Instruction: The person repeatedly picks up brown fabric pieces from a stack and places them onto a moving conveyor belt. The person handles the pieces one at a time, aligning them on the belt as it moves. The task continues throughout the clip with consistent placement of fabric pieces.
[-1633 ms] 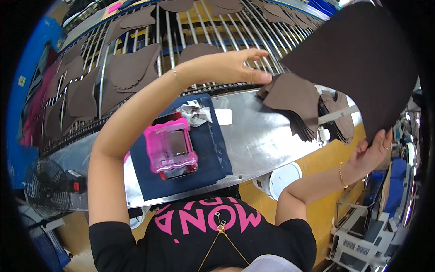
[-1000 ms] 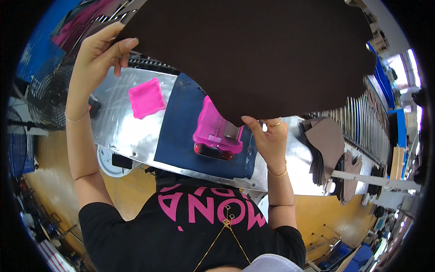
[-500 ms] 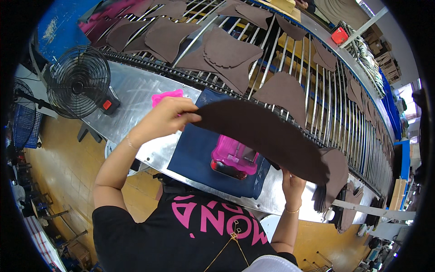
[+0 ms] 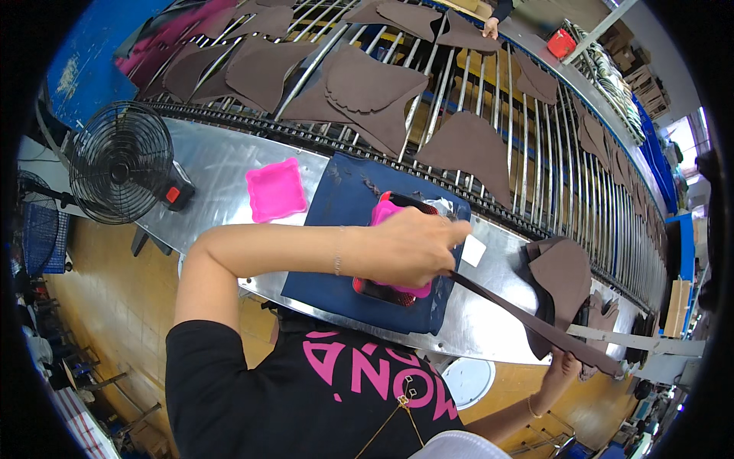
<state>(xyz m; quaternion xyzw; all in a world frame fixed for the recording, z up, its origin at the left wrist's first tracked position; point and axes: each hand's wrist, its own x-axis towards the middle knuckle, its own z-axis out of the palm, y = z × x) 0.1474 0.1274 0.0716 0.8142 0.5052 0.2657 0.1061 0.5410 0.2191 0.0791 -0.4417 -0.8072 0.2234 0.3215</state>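
Plainly, the left hand (image 4: 419, 246) and right hand (image 4: 562, 369) pinch opposite ends of the panel (image 4: 514, 310), edge-on over the surface (image 4: 210, 164); it looks light, thin and bendable, so gripping both ends should limit sagging.

Brown sheet (image 4: 533, 323), 4 o'clock, looks matt, smooth. Table (image 4: 210, 157): shiny metal. Pink tray (image 4: 277, 191), 10 o'clock: glossy plastic.

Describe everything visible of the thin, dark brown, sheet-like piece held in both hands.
The thin, dark brown, sheet-like piece shows nearly edge-on, a narrow strip slanting down to the right. It seems leather or fabric, faces mostly hidden. The left hand pinches its upper end, the right hand its lower part; in view it crosses the silvery metal bench.
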